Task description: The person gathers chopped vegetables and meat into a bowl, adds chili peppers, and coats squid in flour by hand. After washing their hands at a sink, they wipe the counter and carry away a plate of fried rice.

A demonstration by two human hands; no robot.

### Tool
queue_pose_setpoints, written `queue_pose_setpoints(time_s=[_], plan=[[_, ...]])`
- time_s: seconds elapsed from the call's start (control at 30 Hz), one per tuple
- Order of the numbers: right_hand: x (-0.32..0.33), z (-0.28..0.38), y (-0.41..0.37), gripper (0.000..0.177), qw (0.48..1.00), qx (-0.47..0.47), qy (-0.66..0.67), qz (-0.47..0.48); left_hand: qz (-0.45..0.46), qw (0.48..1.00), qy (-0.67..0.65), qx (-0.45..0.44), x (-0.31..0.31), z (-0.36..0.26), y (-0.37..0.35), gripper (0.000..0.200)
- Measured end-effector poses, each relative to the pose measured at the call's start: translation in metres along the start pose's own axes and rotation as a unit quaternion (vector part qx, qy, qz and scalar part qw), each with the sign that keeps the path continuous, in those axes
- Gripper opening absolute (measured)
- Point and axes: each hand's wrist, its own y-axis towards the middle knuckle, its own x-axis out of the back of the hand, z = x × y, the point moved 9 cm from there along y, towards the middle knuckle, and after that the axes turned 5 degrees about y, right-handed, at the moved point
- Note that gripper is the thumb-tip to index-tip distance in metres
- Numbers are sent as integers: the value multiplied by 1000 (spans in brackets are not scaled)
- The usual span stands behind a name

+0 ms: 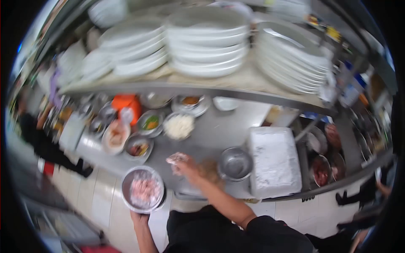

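My left hand (139, 216) grips the underside and near edge of a metal bowl (125, 198) off the counter's front edge. Pale pink pieces of raw meat (145, 188) with a whitish coating lie in it. My right hand (181, 163) is over the steel counter, right of and beyond the bowl. Its fingers are smeared white and blurred, so whether they hold anything cannot be made out. Right of that hand stands a metal bowl (235, 163), with a white-dusted rectangular tray (276, 164) beside it.
Stacks of white plates (207, 46) fill the shelf above. On the counter at left are a bowl of white shreds (179, 126), a bowl with green food (150, 122) and an orange container (128, 107). Bowls of red meat (321, 170) sit at right. Another person (44, 137) stands far left.
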Motion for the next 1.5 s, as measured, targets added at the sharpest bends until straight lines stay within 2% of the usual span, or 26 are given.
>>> queue_pose_setpoints(time_s=[0.03, 0.1, 0.2, 0.27, 0.3, 0.37, 0.43, 0.5, 0.53, 0.6, 0.63, 0.7, 0.87, 0.93, 0.97, 1.0, 1.07, 1.13, 1.2, 1.23, 1.27, 1.33, 1.37, 1.4, 1.47, 1.5], plan=[[-2, -16, 2, 15, 993, -13, -114, -18, -25, 999, -19, -14, 26, -7, 0, 38], [-11, -72, 13, 17, 973, -101, -192, 82, -81, 995, -23, -54, 81, -17, 1, 37], [-31, -123, 8, 22, 968, -189, -89, 137, -137, 989, -4, -61, 111, -28, -8, 36], [-65, -118, 0, 30, 947, -133, -158, 248, -156, 987, 2, -49, 113, -35, -10, 35], [-68, -120, -4, 30, 945, -143, -157, 248, -159, 986, 4, -51, 106, -42, -11, 33], [-66, -115, 4, 38, 958, -124, -161, 201, -170, 984, 44, -31, 105, -49, -2, 28], [-74, -103, 11, 45, 941, -19, -261, 214, -152, 987, 58, -4, 102, -54, 12, 23], [-57, -123, 9, 48, 921, -133, -308, 199, -122, 988, 86, 39, 94, -61, 27, 19], [-54, -126, 7, 48, 920, -134, -309, 202, -103, 987, 110, 61, 86, -65, 33, 17], [-45, -124, 6, 47, 940, -100, -290, 147, -107, 985, 105, 80, 79, -75, 46, 15], [-50, -125, 4, 47, 939, -102, -293, 147, -69, 986, 117, 98, 75, -74, 56, 16], [-43, -121, -4, 45, 957, -140, -252, 37, -20, 983, 130, 130, 58, -80, 67, 15], [-49, -128, 3, 47, 976, -125, -172, -47, 62, 973, 175, 136, 42, -97, 102, 14], [-29, -132, 6, 47, 975, -92, -181, -94, 161, 956, 211, 122, 38, -96, 114, 14], [-56, -118, 10, 47, 984, -83, -136, -86, 196, 963, 146, 113, 43, -96, 119, 13], [-83, -108, 13, 46, 990, -84, -91, -68, 188, 965, 130, 128, 40, -108, 115, 10], [-59, -131, 28, 38, 994, -87, -66, -21, 180, 966, 100, 159, 48, -136, 109, 12], [-43, -137, 39, 39, 990, -96, -69, -73, 102, 983, 116, 95, 90, -168, 109, 9], [-57, -139, 63, 39, 986, -130, -77, -72, -81, 934, 332, 106, 181, -181, 104, 17], [-66, -141, 75, 39, 985, -141, -78, -68, -175, 860, 478, 32, 218, -202, 94, 21], [-77, -144, 87, 39, 984, -148, -83, -59, -262, 750, 607, -25, 247, -220, 76, 25], [-102, -150, 107, 39, 982, -161, -87, -48, -353, 619, 689, 133, 314, -217, 24, 32], [-111, -152, 125, 39, 980, -171, -96, -39, -350, 594, 704, 172, 354, -197, 19, 38], [-121, -154, 134, 40, 979, -175, -97, -32, -365, 542, 724, 221, 354, -200, -12, 50], [-138, -158, 152, 40, 977, -185, -101, -17, -387, 443, 780, 214, 384, -177, -41, 44], [-147, -160, 161, 40, 977, -187, -100, -10, -376, 515, 719, 276, 397, -162, -55, 43]])
